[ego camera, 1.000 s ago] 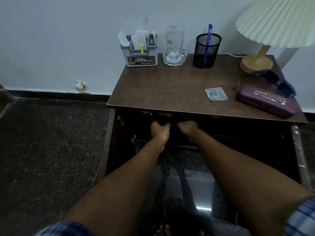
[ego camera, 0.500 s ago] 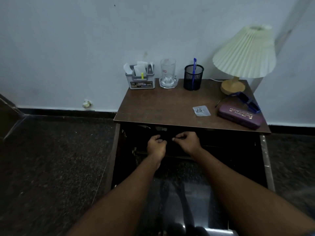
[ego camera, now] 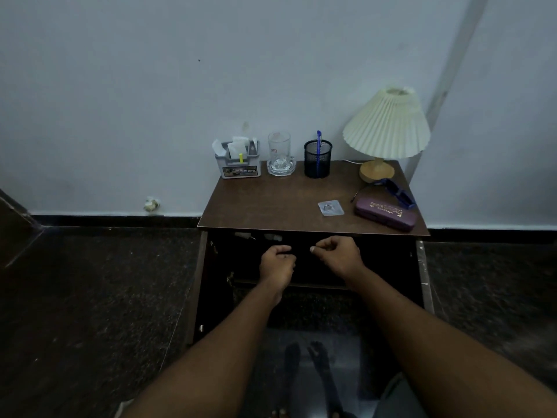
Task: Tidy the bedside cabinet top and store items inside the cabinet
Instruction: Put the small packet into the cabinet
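Here both hands [ego camera: 310, 260] hang curled below the cabinet top [ego camera: 271, 203].

**Hidden and unclear**

Cabinet interior [ego camera: 310, 267] too dark; contents unreadable. Two pale shapes [ego camera: 258, 236] under the top's near edge, not identifiable. Left hand [ego camera: 277, 264] and right hand [ego camera: 339, 257] curled; whether they hold anything cannot be told. Small packet [ego camera: 330, 207] holds something too small to name. Case [ego camera: 385, 213] lettering blurred. Both forearms cut off by the bottom edge.
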Demonstrator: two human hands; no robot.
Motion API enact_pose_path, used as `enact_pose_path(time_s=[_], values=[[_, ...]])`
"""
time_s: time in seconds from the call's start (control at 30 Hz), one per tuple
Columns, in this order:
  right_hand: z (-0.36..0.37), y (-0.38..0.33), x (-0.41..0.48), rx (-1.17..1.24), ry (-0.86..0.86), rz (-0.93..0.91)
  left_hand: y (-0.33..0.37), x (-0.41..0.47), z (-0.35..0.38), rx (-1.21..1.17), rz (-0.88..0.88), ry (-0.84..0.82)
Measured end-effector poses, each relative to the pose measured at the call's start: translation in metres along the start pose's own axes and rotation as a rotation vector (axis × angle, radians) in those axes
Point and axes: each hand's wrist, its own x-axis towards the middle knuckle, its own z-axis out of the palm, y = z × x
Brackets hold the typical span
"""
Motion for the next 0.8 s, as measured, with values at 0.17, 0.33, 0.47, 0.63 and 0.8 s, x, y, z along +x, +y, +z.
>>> enact_pose_path(time_s=[0.17, 0.33, 0.47, 0.63, 0.8], values=[[-0.033, -0.008, -0.007, 0.054, 0.039, -0.018, 0.020, -0.004, 0.014, 0.023, 0.069, -0.047], [-0.056, -0.008, 0.000, 0.015, 0.143, -0.075, 0.039, 0.002, 0.033, 0.037, 0.163, -0.076], [-0.062, -0.010, 0.018, -0.118, 0.216, -0.157, 0.051, 0.015, 0.051, 0.070, 0.214, -0.061], [-0.055, -0.019, 0.046, -0.220, 0.162, -0.252, 0.060, 0.038, 0.070, 0.152, 0.288, -0.036], [-0.045, -0.020, 0.067, -0.297, 0.109, -0.361, 0.069, 0.063, 0.082, 0.269, 0.301, -0.049]])
